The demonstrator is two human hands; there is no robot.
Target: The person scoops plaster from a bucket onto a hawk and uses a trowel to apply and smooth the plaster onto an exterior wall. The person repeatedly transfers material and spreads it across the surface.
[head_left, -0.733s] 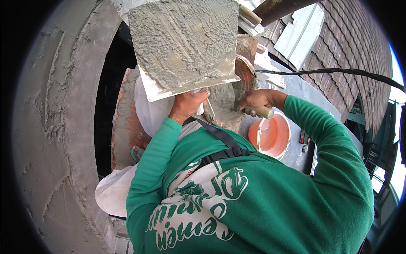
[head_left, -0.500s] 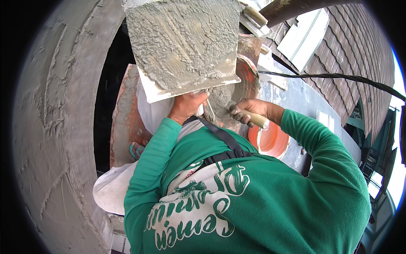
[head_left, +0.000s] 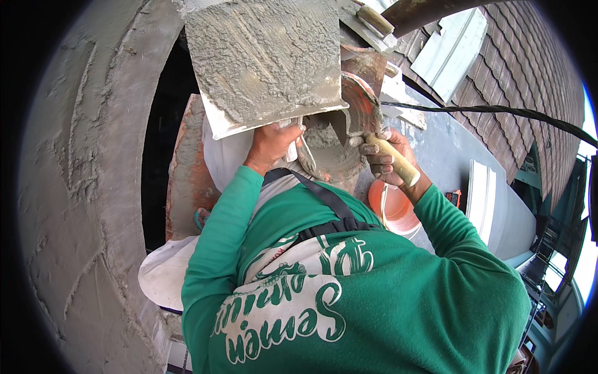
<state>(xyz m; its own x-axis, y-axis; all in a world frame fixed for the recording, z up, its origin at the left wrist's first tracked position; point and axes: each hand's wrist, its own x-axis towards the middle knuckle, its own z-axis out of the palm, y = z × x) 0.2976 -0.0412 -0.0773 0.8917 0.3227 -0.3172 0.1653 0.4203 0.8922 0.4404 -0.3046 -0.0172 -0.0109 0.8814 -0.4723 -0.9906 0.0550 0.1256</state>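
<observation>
My left hand [head_left: 271,144] is closed around the handle beneath a plasterer's hawk [head_left: 274,123], its board tilted. Grey mortar [head_left: 268,56] covers most of the board, with ridged streaks across it. In my right hand [head_left: 405,146] is a trowel, gripped by its pale wooden handle [head_left: 395,162]. The trowel's blade points left to the hawk's near right corner, above a mortar-smeared orange bucket [head_left: 309,163]; whether blade and board touch I cannot tell. Wet mortar [head_left: 324,138] lies inside that bucket, which the hawk partly hides.
A freshly plastered wall [head_left: 68,199] curves along the left. A second orange bucket [head_left: 392,209] stands right of my waist. A black cable [head_left: 486,108] crosses at the right, before a tiled roof [head_left: 517,68]. Another wooden-handled tool [head_left: 375,22] lies beyond the hawk.
My right hand has risen and moved right with the trowel, out from low over the bucket, and the blade now shows. The hawk has shifted slightly left and up.
</observation>
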